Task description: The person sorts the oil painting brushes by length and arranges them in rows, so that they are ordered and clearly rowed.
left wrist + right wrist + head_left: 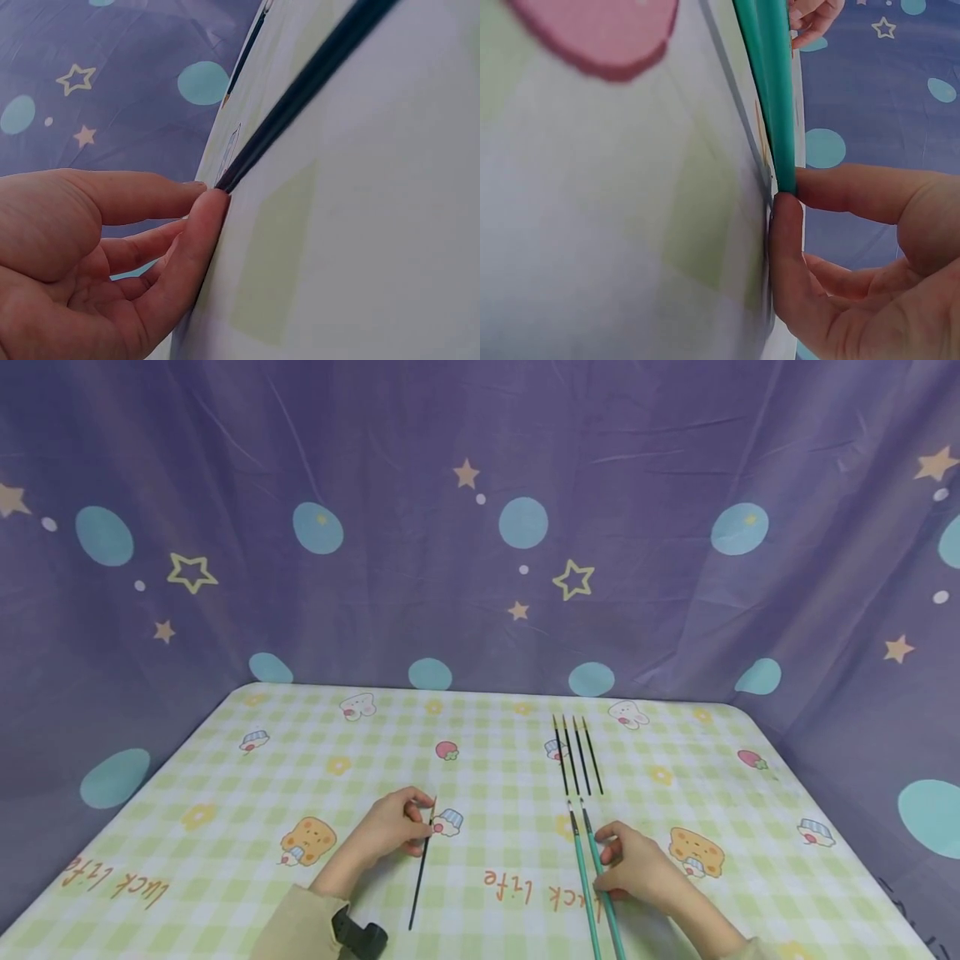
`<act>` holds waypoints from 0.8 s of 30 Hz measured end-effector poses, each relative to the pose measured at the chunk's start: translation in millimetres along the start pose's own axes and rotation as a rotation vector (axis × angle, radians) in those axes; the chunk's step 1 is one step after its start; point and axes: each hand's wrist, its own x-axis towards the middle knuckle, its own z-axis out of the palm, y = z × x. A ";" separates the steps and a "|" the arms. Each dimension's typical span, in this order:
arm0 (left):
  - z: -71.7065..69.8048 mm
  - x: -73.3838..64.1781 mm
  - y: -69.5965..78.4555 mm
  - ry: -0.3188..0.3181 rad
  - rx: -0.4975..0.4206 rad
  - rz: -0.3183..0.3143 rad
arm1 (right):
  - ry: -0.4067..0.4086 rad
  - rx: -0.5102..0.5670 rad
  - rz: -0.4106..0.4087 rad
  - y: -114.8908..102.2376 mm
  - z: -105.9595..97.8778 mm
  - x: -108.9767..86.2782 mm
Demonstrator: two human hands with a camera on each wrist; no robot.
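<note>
My left hand (pixel 392 823) pinches a thin black-handled paintbrush (pixel 420 881) near its bristle end, and the handle slants toward the table's front. In the left wrist view, thumb and finger meet on the dark brush handle (pixel 300 94). Farther right, my right hand (pixel 637 867) pinches the right one of two teal-handled paintbrushes (pixel 610 914). The other teal paintbrush (pixel 582 877) lies just left of it, almost parallel. Close up in the right wrist view, the thumb and a finger are at the teal handle (pixel 780 97); both brush tips are outside that view.
Several slim black paintbrushes (pixel 577 760) lie side by side beyond the teal ones, tips toward the back. A green-and-white checked cloth (pixel 285 777) with cartoon prints covers the table. Behind hangs a purple curtain (pixel 420 568). A dark watch (pixel 358 935) is on the left wrist.
</note>
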 end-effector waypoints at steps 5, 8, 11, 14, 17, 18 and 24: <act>0.8 -0.8 0.6 -0.001 0.026 0.014 | 0.016 -0.003 0.005 2.1 1.7 2.0; 2.0 -2.2 3.2 0.009 0.063 0.021 | 0.023 -0.001 0.008 1.9 2.5 2.3; 3.9 -4.0 6.0 0.027 0.116 0.023 | 0.033 -0.009 0.011 1.2 3.1 2.1; 6.1 -4.8 8.0 0.046 0.174 0.020 | 0.041 -0.030 0.011 0.5 3.5 2.0; 8.2 -4.5 9.4 0.060 0.212 0.010 | 0.050 -0.042 0.014 0.1 4.1 2.4; 8.7 -4.2 9.6 0.061 0.220 0.008 | 0.051 -0.047 0.016 -0.1 4.2 2.2; 8.9 -5.2 11.2 0.057 0.244 0.012 | 0.060 -0.063 0.018 -0.8 4.1 1.6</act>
